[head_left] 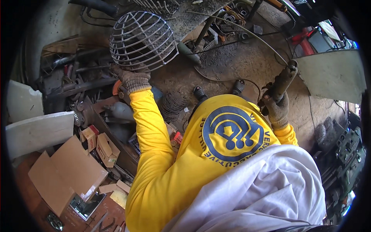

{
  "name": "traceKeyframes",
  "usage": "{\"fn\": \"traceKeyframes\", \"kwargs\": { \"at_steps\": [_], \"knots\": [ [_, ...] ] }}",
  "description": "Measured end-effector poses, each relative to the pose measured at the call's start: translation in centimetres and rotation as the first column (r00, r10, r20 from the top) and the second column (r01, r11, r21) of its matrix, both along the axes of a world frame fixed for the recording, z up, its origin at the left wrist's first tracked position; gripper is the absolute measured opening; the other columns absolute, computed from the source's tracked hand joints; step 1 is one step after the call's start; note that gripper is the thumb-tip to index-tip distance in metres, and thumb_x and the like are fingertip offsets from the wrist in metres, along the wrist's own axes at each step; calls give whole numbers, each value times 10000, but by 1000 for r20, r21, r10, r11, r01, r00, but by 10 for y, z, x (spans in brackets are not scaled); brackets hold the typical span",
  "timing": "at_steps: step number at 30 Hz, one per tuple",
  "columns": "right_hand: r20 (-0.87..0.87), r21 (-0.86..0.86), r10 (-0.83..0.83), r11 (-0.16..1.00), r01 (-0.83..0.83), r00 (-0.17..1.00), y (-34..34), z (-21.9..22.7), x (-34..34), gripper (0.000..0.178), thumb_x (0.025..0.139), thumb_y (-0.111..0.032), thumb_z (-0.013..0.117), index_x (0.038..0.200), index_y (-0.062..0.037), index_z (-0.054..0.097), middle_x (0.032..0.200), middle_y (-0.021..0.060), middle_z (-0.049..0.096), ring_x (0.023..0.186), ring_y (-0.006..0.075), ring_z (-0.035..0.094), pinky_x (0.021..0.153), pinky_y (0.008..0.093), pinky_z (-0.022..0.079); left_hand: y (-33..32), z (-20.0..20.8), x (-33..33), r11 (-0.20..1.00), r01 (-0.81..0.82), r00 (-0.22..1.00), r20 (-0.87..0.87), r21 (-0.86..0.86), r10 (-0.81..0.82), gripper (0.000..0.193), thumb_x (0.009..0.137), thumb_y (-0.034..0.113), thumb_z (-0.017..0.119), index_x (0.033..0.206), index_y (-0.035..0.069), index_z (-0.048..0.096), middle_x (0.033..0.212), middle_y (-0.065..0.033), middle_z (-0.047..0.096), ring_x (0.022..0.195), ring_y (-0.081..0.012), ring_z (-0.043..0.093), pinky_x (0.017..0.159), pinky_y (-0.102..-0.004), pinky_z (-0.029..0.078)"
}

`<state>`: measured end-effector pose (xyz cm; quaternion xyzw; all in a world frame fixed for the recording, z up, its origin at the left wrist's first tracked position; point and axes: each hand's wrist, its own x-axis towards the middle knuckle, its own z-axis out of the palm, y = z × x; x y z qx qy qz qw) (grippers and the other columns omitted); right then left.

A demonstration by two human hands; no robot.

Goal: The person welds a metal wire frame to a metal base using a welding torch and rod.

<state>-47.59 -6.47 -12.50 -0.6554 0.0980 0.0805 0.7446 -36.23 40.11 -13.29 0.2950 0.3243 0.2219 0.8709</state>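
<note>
My left hand [133, 77], in a brown knit glove, is closed at the lower edge of a round cage of welded metal rods [143, 40]. The cage is at the upper left, tilted, beside a metal table; its bars hide part of my fingers. Out to the right, my right hand [277, 108], gloved too, grips a worn, dark electrode holder [285, 83]. From its tip a long thin welding rod [247, 31] stretches up and left, over toward the table. A cable [228, 80] runs along the floor near the holder.
A metal table [189, 19] with loose rods stands ahead. Coiled wire [173, 106] lies by my feet. Cardboard boxes [67, 170] and a grey gas cylinder [121, 111] are at left. A pale sheet panel [332, 73] and dark machine parts [344, 154] stand at right.
</note>
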Motion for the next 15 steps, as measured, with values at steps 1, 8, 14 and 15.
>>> {"fn": "traceKeyframes", "kwargs": {
  "at_steps": [1, 8, 14, 15],
  "knots": [
    [-4, -48, -41, 998, 41, 999, 9, 2, -5, 430, 851, -87, 702, 1233, 9, 528, 871, 62, 641, 650, 122, 626, 552, 230, 493, 6, -6, 4, 997, 24, 999, 33, -67, -22, 640, 857, 744, 475, 1218, 245, 648, 1190, -55, 685, 1017, -342, 659, 875, -631, 499],
    [-64, -44, -145, 989, 142, 987, 55, 3, -37, 440, 839, -80, 711, 1231, 8, 530, 859, 64, 641, 617, 122, 624, 500, 209, 455, 18, -37, 8, 953, 179, 982, -11, -244, -188, 491, 830, 721, 534, 765, 255, 672, 604, 42, 603, 412, -157, 485, 417, -346, 424],
    [-72, -70, -117, 991, 112, 991, 55, 3, -35, 430, 838, -91, 720, 1214, 21, 544, 859, 58, 643, 722, 139, 645, 663, 267, 539, 4, -38, 12, 951, 128, 990, -27, -282, -142, 560, 874, 729, 446, 889, 227, 696, 665, 20, 644, 462, -153, 528, 479, -347, 480],
    [-79, -73, -107, 992, 101, 991, 53, 4, -33, 430, 836, -93, 722, 1212, 23, 546, 858, 57, 643, 734, 141, 645, 686, 273, 545, 8, -43, 10, 945, 168, 984, -8, -279, -177, 552, 875, 729, 446, 855, 232, 686, 614, 36, 609, 412, -133, 468, 444, -327, 445]
  ]
}}
